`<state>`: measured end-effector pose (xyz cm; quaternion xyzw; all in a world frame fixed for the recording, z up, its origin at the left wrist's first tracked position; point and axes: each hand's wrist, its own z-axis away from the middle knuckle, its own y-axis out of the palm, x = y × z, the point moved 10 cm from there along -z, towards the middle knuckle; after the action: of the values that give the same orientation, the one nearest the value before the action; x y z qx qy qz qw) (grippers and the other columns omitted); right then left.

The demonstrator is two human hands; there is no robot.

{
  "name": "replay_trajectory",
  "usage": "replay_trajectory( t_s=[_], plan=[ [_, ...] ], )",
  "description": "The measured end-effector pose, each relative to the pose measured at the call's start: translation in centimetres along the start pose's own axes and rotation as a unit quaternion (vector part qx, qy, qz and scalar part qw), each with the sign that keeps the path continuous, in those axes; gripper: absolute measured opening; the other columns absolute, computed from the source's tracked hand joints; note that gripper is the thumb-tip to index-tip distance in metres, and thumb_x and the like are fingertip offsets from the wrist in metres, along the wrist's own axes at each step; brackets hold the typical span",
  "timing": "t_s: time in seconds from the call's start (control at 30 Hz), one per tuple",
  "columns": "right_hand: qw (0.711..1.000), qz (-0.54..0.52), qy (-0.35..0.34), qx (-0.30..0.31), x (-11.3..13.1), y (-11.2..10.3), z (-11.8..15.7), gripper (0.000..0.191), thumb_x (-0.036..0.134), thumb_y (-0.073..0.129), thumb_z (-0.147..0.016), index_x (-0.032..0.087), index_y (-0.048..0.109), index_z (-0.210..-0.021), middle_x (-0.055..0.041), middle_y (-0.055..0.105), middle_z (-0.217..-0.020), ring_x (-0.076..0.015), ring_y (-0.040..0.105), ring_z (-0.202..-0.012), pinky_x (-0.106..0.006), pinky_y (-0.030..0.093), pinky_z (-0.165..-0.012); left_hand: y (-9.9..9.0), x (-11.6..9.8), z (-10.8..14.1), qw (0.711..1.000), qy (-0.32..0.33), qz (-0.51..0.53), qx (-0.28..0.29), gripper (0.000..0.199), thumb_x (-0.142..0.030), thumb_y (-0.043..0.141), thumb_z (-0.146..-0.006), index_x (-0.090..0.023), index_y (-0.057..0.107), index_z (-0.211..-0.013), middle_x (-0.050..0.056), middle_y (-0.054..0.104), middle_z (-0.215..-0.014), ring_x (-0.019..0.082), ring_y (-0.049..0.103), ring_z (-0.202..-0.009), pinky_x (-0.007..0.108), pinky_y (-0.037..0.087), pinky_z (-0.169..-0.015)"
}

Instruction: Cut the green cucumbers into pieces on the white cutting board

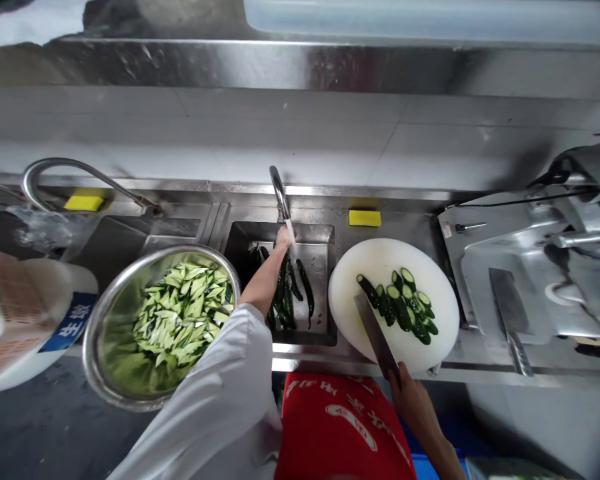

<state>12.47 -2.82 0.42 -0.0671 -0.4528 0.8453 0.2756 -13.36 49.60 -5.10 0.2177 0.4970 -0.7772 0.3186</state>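
My left hand (pixel 283 237) reaches into the small steel sink (pixel 325 293), under the water running from the faucet (pixel 279 190). Its fingers are small and partly hidden, so what they hold does not show. Several long dark green cucumbers (pixel 306 288) lie in the sink just below that hand. My right hand (pixel 403 385) is closed around the handle of a kitchen knife (pixel 376 333). The blade rests over the near left part of a round white cutting board (pixel 367 257). Cut cucumber chunks (pixel 405 312) with pale ends are bunched on the board, right of the blade.
Left of the sink, a large steel bowl (pixel 94 333) holds sliced cucumber (pixel 185 310). A white container (pixel 55 293) stands beyond it. Yellow sponges (pixel 365 218) lie along the back ledge. At right, a cleaver (pixel 510 307) lies on a metal surface. A steel shelf (pixel 300 63) runs above.
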Motion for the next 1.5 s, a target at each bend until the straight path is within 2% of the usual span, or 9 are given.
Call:
replay_trajectory(
  t_s=[0.27, 0.4, 0.5, 0.6, 0.77, 0.9, 1.13, 1.3, 1.5],
  plan=[
    [1.0, -0.009, -0.004, -0.01, -0.1, -0.5, 0.1, 0.026, 0.031, 0.033, -0.099, 0.016, 0.048, -0.114, -0.0079, 0.071, -0.076, -0.022, 0.069, -0.069, -0.026, 0.03, -0.057, 1.0, -4.1, -3.0, 1.0, -0.011, 0.015, 0.011, 0.082, -0.067, 0.016, -0.095, -0.008, 0.071, -0.08, 0.011, 0.058, -0.052, 0.025, 0.066, -0.068, 0.031, 0.049, -0.075],
    [1.0, -0.016, -0.002, 0.0, -0.1, -1.8, -0.2, 0.024, 0.034, 0.033, -0.1, 0.018, 0.049, -0.107, -0.0075, 0.071, -0.079, -0.0215, 0.067, -0.069, -0.026, 0.028, -0.057, -0.5, -5.7, -0.7, 0.999, 0.04, 0.005, -0.025, 0.063, -0.052, 0.027, -0.099, -0.01, 0.07, -0.08, 0.01, 0.064, -0.061, 0.023, 0.066, -0.076, 0.028, 0.046, -0.078],
    [1.0, 0.007, 0.008, 0.016, -0.4, -3.0, -1.0, 0.027, 0.039, 0.031, -0.101, 0.02, 0.051, -0.103, -0.0074, 0.07, -0.078, -0.0217, 0.066, -0.069, -0.026, 0.026, -0.056, -1.3, -6.1, 5.1, 0.992, 0.114, -0.009, -0.057, 0.055, -0.042, 0.031, -0.099, -0.011, 0.07, -0.076, 0.008, 0.066, -0.067, 0.019, 0.064, -0.075, 0.026, 0.043, -0.075],
    [0.999, 0.026, 0.017, 0.025, -0.6, -4.1, -2.0, 0.03, 0.042, 0.03, -0.101, 0.022, 0.052, -0.103, -0.0076, 0.07, -0.077, -0.0225, 0.066, -0.071, -0.026, 0.026, -0.056, 0.5, -6.9, 14.2, 0.97, 0.228, -0.053, -0.059, 0.05, -0.038, 0.034, -0.098, -0.012, 0.07, -0.074, 0.006, 0.068, -0.07, 0.018, 0.062, -0.073, 0.028, 0.041, -0.077],
    [0.998, 0.06, 0.021, 0.011, -1.3, -5.7, -3.5, 0.041, 0.044, 0.025, -0.101, 0.018, 0.054, -0.114, -0.0111, 0.07, -0.08, -0.0255, 0.067, -0.074, -0.028, 0.032, -0.059, 11.2, -9.1, 30.6, 0.876, 0.452, -0.166, 0.033, 0.018, -0.026, 0.056, -0.087, -0.02, 0.07, -0.079, 0.005, 0.07, -0.084, 0.019, 0.061, -0.079, 0.04, 0.037, -0.092],
    [0.998, 0.061, 0.002, 0.006, -1.7, -6.1, -4.5, 0.043, 0.042, 0.027, -0.101, 0.015, 0.056, -0.119, -0.0128, 0.071, -0.085, -0.0254, 0.067, -0.079, -0.029, 0.036, -0.064, 18.8, -9.9, 36.5, 0.831, 0.512, -0.204, 0.082, 0.027, -0.041, 0.055, -0.09, -0.019, 0.069, -0.096, 0.01, 0.066, -0.091, 0.023, 0.059, -0.088, 0.042, 0.039, -0.089],
    [0.999, 0.029, -0.04, -0.006, -2.0, -6.4, -5.2, 0.044, 0.039, 0.03, -0.102, 0.01, 0.054, -0.125, -0.0148, 0.07, -0.095, -0.0234, 0.066, -0.09, -0.028, 0.038, -0.074, 20.9, -7.2, 37.7, 0.832, 0.52, -0.13, 0.143, 0.032, -0.013, 0.053, -0.085, -0.02, 0.061, -0.115, 0.01, 0.054, -0.124, 0.024, 0.044, -0.122, 0.04, 0.037, -0.106],
    [0.998, 0.022, -0.051, 0.0, -2.3, -6.3, -5.6, 0.044, 0.038, 0.03, -0.102, 0.01, 0.052, -0.129, -0.0135, 0.07, -0.098, -0.0237, 0.065, -0.094, -0.029, 0.038, -0.079, 16.5, -5.3, 32.8, 0.949, 0.311, -0.047, -0.015, 0.05, -0.001, 0.043, -0.083, -0.022, 0.05, -0.128, 0.011, 0.044, -0.131, 0.022, 0.043, -0.127, 0.037, 0.039, -0.109],
    [0.998, 0.024, -0.049, 0.018, -2.2, -6.6, -5.6, 0.044, 0.038, 0.031, -0.102, 0.011, 0.05, -0.131, -0.0133, 0.07, -0.1, -0.023, 0.065, -0.097, -0.028, 0.038, -0.08, 14.6, -6.3, 31.1, 0.961, 0.267, -0.072, -0.027, 0.033, -0.008, 0.045, -0.088, -0.021, 0.064, -0.112, 0.009, 0.058, -0.111, 0.024, 0.051, -0.109, 0.041, 0.043, -0.102]
  ],
)
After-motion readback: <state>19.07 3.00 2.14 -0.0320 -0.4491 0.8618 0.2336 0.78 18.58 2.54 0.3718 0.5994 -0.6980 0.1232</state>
